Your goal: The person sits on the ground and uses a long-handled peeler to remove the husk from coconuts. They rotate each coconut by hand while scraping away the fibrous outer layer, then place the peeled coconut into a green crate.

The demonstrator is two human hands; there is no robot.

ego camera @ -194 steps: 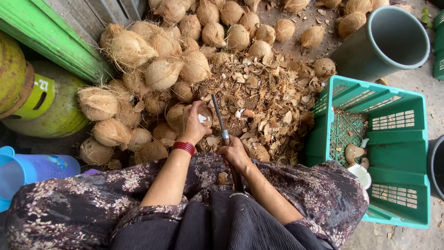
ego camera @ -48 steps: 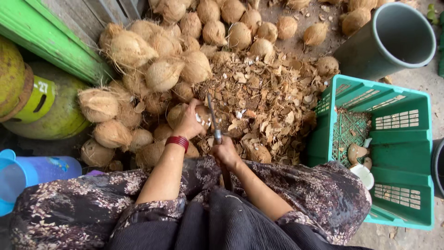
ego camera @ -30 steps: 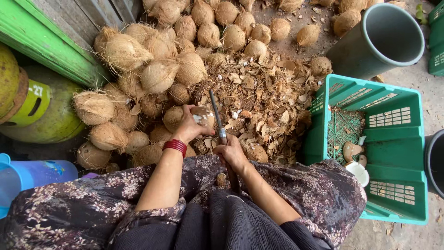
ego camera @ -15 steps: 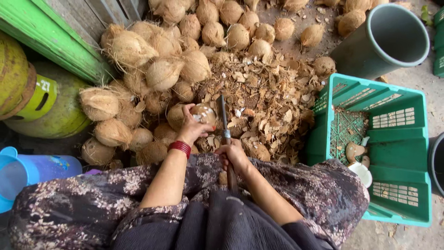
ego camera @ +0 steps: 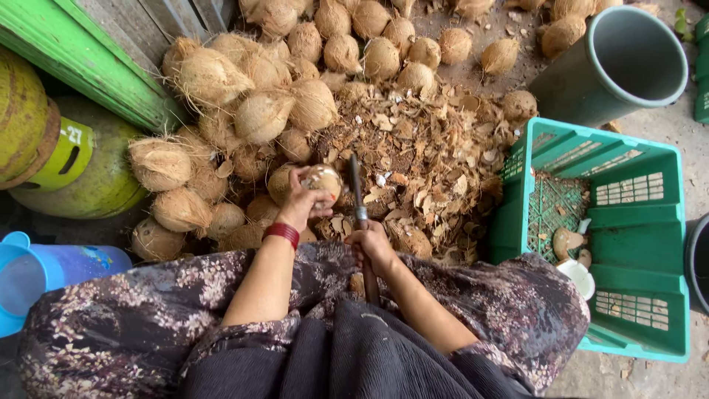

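- Coconut, round, brown and partly stripped to a pale patch (ego camera: 323,179), sits just left of the frame's centre, clasped in the left hand (ego camera: 299,198), whose fingers curl tight around its near side.
- Right hand (ego camera: 373,247), just below centre, has its fingers clamped on the dark handle of a long narrow metal blade (ego camera: 356,185); the blade points up the frame, its edge right beside the held coconut.
- Step in hand, as I judge it: chipping shell off the held nut, with part of it already bared. The next stroke would call for a firm left-hand hold and the blade landing clear of the gripping fingers.
- A red band (ego camera: 281,233) circles the left wrist.
- Heap of husked, fibrous brown coconuts (ego camera: 251,111) fills the upper left and top of the frame; a mound of brown shell chips (ego camera: 428,162) spreads at centre right.
- Teal plastic crate (ego camera: 635,251) stands at the right, with a few shell pieces and a pale half shell inside near its left wall.
- Grey plastic bucket (ego camera: 635,59) is at the upper right; green gas cylinder (ego camera: 81,170) lies at the left, and a blue plastic jug (ego camera: 37,273) sits at the lower left.
- Ground is bare grey concrete (ego camera: 665,118), outdoors-looking, beside green painted boards (ego camera: 96,66) at the upper left.
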